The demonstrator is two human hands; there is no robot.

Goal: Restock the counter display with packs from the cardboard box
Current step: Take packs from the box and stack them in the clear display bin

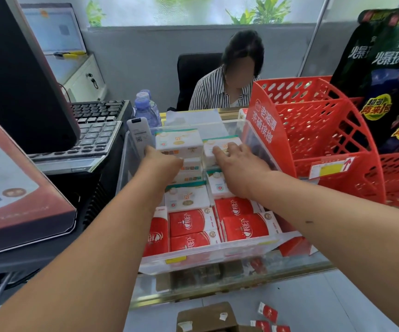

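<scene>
Left hand: was at the far-left white packs in the clear display, fingers hidden, grip not tellable
Cardboard box: sat near, below the counter, handy for refills
Right hand: fingers straight, pressed the far-right white pack, likely to seat it

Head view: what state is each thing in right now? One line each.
clear display tray, on the glass counter, nearly full.
white packs, stacked at the back of the tray.
red packs, in rows at the front.
left hand, against the left white stack; fingers hidden.
right hand, fingers spread on a right-side white pack.
cardboard box, below the counter, mostly out of frame.
loose red packs, lying beside the box.
</scene>
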